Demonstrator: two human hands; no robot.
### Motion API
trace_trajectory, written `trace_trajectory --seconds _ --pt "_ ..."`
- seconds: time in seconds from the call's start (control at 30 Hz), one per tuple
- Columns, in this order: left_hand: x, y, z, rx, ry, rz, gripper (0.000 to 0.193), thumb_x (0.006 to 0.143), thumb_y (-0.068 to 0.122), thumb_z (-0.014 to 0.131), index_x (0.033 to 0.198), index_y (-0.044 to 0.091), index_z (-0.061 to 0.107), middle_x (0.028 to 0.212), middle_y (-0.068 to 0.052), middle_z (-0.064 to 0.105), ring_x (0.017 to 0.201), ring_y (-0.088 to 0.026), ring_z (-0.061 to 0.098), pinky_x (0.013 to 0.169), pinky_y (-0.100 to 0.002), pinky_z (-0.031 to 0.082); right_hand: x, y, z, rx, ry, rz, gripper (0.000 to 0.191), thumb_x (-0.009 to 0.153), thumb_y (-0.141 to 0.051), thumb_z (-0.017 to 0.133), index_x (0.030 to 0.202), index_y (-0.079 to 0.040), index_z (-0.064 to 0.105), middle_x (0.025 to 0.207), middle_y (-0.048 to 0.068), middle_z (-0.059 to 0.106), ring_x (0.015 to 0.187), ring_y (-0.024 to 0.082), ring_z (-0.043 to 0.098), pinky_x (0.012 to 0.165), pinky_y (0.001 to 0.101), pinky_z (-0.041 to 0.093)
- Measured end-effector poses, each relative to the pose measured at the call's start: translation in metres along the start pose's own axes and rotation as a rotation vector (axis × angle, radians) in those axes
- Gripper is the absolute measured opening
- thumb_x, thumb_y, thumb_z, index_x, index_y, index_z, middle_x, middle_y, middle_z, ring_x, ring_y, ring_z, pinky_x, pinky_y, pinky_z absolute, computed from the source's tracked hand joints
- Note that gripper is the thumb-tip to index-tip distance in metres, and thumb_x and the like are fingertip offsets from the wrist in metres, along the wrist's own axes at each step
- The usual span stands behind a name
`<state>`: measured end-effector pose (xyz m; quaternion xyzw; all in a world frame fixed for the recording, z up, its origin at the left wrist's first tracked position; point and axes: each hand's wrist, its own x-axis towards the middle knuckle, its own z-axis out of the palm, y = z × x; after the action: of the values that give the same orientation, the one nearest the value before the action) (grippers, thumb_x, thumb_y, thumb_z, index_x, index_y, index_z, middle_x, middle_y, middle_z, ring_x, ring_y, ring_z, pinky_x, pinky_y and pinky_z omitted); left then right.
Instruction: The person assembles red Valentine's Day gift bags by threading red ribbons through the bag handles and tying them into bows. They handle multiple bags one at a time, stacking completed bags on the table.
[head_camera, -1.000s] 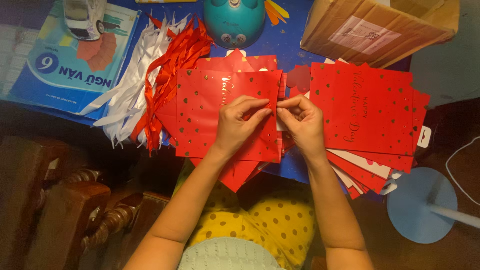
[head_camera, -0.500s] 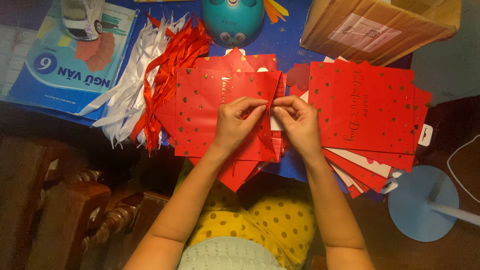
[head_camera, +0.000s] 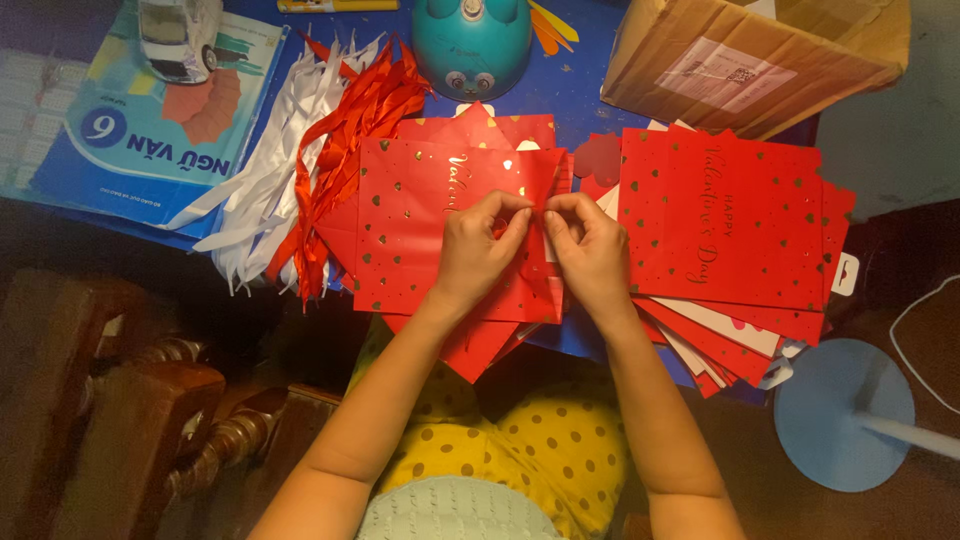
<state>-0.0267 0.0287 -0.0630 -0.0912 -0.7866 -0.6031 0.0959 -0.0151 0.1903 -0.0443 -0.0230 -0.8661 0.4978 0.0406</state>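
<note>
Blue covers the worktop (head_camera: 590, 85), seen from above in the head view, with dark carved wooden furniture (head_camera: 150, 420) below its near edge. At the middle lies a red paper bag (head_camera: 420, 230) dotted with gold hearts, flat on top of more red bags fanned beneath it. Both hands meet at that bag's right edge. The left hand (head_camera: 482, 250) rests on the bag with its fingers curled and its thumb and forefinger pinched together on a fold of the red paper. The right hand (head_camera: 590, 248) is just beside it, fingertips nearly touching the left's, also pinched shut on the same edge of the bag.

Right of the bag sits a stack of flat red bags (head_camera: 725, 215), fanned out, with white undersides showing at its lower edge. Left of the bag lies a bundle of red ribbons (head_camera: 350, 130), and beyond that a bundle of white ribbons (head_camera: 265, 190). Further left is a blue schoolbook (head_camera: 160, 130) with a small toy car (head_camera: 180, 35) on its top. Above the bag stands a round teal lamp base (head_camera: 472, 40). Up and to the right of the bag is an open cardboard box (head_camera: 750, 55). Lower right, off the worktop, stands a pale blue round stand (head_camera: 845, 415)
</note>
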Motion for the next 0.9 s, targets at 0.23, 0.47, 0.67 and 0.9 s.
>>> trace_trajectory --seconds 0.23,0.47,0.67,0.9 --pt "-0.002 0.000 0.004 0.001 0.081 0.073 0.009 0.098 0.013 0.068 0.099 0.004 0.067 0.084 -0.004 0.074 0.071 -0.011 0.070 0.069 -0.028 0.056 0.002 0.005 -0.004 0.106 -0.007 -0.063 0.019 0.109 -0.019 0.061 0.101 -0.003 0.068 0.065 -0.005 0.052 0.059 0.000 0.048 0.053 0.0241 0.040" --pt "0.000 0.018 -0.040 -0.413 0.144 0.031 0.006 0.107 0.010 0.064 0.109 0.004 0.066 0.095 0.002 0.067 0.085 -0.005 0.060 0.078 -0.022 0.050 0.002 0.006 -0.009 0.268 -0.078 -0.096 0.015 0.104 -0.013 0.064 0.106 0.001 0.068 0.079 -0.007 0.061 0.067 -0.001 0.048 0.057 0.0210 0.040" --pt "0.011 0.049 -0.116 -0.451 0.379 0.114 0.009 0.112 0.008 0.067 0.119 0.002 0.065 0.099 -0.001 0.066 0.088 -0.007 0.061 0.084 -0.022 0.051 0.004 -0.009 -0.025 0.504 -0.115 0.045 0.010 0.103 -0.014 0.063 0.101 -0.004 0.065 0.069 -0.005 0.059 0.049 0.001 0.043 0.044 0.0192 0.034" --pt "0.061 0.029 -0.167 -0.153 0.400 0.191 0.007 0.110 0.005 0.069 0.113 -0.002 0.068 0.095 -0.002 0.065 0.077 -0.009 0.054 0.071 -0.024 0.044 -0.016 -0.034 -0.060 0.383 0.196 -0.154 0.016 0.108 -0.013 0.069 0.100 -0.004 0.058 0.080 -0.001 0.062 0.054 0.004 0.050 0.048 0.0206 0.040"
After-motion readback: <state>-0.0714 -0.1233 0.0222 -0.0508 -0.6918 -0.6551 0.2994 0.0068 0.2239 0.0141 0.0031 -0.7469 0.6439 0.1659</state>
